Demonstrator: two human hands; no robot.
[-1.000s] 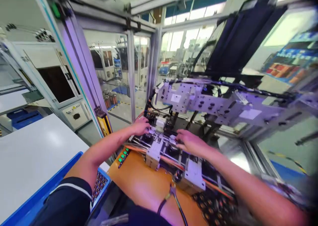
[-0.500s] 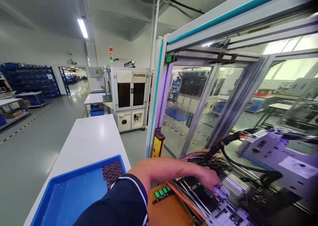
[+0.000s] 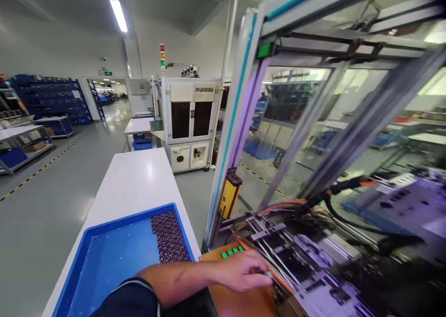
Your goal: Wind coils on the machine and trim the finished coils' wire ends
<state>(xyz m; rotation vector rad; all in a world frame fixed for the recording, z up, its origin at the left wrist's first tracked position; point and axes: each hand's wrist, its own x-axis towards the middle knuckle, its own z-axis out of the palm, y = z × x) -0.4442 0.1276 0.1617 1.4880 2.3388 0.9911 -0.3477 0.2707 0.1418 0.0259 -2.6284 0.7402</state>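
Could drop small metallic part [image 3: 267, 274] onto orange panel [image 3: 240, 303] if pinched too loosely, or brush 4 green buttons [image 3: 232, 251] if swung too low. Looks lodged at fingertips of left hand [image 3: 241, 270], gripped almost closed, somewhat blurred. Well apart from blue tray [image 3: 121, 249].

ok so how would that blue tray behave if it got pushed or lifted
The blue tray would probably keep its shape, as its raised walls look straight. It may lift unevenly, since the small dark parts are packed along one side. Pushed, it would likely slide on the smooth-looking white table rather than tip, being broad and low.
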